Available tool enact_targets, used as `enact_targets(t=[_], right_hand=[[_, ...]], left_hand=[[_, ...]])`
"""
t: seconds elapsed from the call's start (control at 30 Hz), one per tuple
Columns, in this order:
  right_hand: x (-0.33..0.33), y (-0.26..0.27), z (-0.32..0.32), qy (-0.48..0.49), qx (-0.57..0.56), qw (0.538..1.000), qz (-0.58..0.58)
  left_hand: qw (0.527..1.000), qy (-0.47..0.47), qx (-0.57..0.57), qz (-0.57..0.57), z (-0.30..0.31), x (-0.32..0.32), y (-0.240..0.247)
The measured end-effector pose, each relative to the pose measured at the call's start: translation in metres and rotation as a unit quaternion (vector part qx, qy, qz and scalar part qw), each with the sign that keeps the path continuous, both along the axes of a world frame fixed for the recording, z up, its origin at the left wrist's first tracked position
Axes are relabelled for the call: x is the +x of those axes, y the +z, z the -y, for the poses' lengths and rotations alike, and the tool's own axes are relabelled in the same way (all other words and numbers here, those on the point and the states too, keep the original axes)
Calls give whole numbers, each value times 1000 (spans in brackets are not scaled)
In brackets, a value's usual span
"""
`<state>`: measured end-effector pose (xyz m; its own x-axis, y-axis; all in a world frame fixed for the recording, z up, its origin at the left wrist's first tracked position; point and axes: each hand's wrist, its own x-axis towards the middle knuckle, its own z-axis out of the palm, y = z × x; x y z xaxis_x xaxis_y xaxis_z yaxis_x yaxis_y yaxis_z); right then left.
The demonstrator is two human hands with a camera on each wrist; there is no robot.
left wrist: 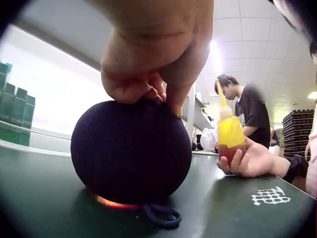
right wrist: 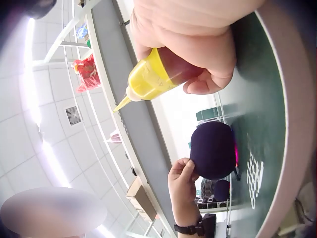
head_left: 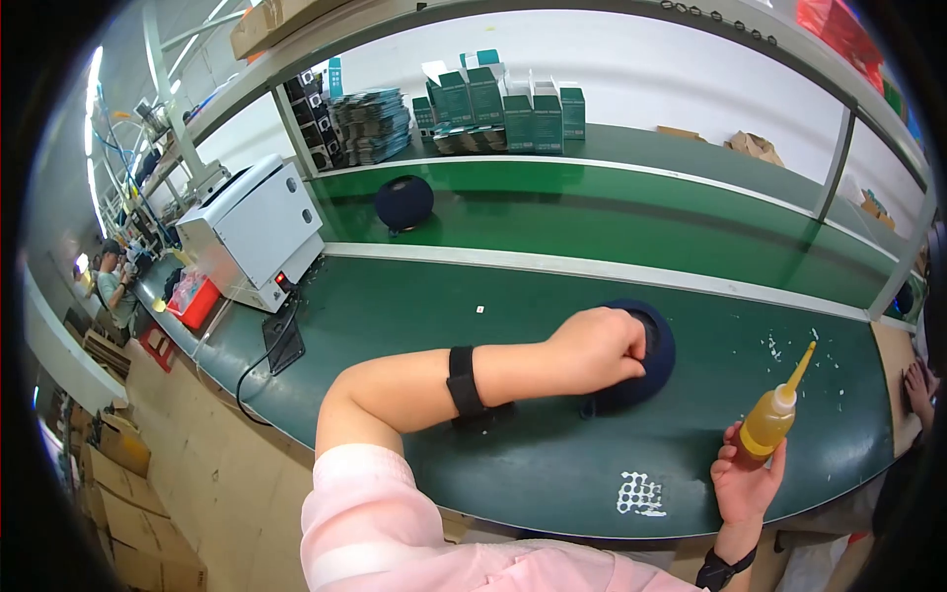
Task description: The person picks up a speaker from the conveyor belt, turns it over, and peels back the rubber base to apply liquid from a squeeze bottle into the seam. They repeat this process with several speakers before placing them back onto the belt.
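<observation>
While the left hand (head_left: 595, 347) pinches the top of a dark blue ball (head_left: 659, 367), right of the middle in the head view, its fingers are bent close together. The right hand's (head_left: 745, 481) fingers wrap round a yellow bottle (head_left: 767, 426) at the lower right. The left wrist view shows an orange glow (left wrist: 116, 203) under the ball; the head view doesn't.

Pale pink top (head_left: 533, 570), short loose sleeve (head_left: 365, 498), two black straps (head_left: 462, 382).

Navy device (left wrist: 131, 151); yellow and red-brown bottle (left wrist: 231, 135); green tabletop (head_left: 538, 469).
</observation>
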<state>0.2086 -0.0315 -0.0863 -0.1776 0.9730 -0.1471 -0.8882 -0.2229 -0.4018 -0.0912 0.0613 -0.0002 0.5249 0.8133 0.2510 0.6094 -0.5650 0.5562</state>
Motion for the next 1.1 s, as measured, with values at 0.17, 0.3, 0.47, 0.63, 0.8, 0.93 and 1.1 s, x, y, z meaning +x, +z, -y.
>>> enact_targets(t=[0.17, 0.3, 0.47, 0.63, 0.8, 0.93, 1.1], right_hand=[[1, -2, -3, -1, 0, 1000, 16], [-2, -1, -6, 4, -13, 999, 29], [-3, 0, -8, -14, -31, 999, 20], [-3, -3, -10, -6, -23, 999, 41], [-1, -8, -10, -16, -11, 999, 46], [-2, -8, -11, -8, -7, 999, 52], [-1, -8, -10, -13, -12, 998, 62]], left_hand=[[995, 46, 46, 73, -41, -51, 16], [897, 371, 232, -63, -155, -185, -8], [738, 627, 75, -238, -178, -300, -31], [774, 559, 148, -257, -180, -341, -50], [831, 437, 212, -272, -178, -355, -37], [857, 422, 190, -227, -179, -353, -40], [891, 361, 210, -180, -165, -339, -32]])
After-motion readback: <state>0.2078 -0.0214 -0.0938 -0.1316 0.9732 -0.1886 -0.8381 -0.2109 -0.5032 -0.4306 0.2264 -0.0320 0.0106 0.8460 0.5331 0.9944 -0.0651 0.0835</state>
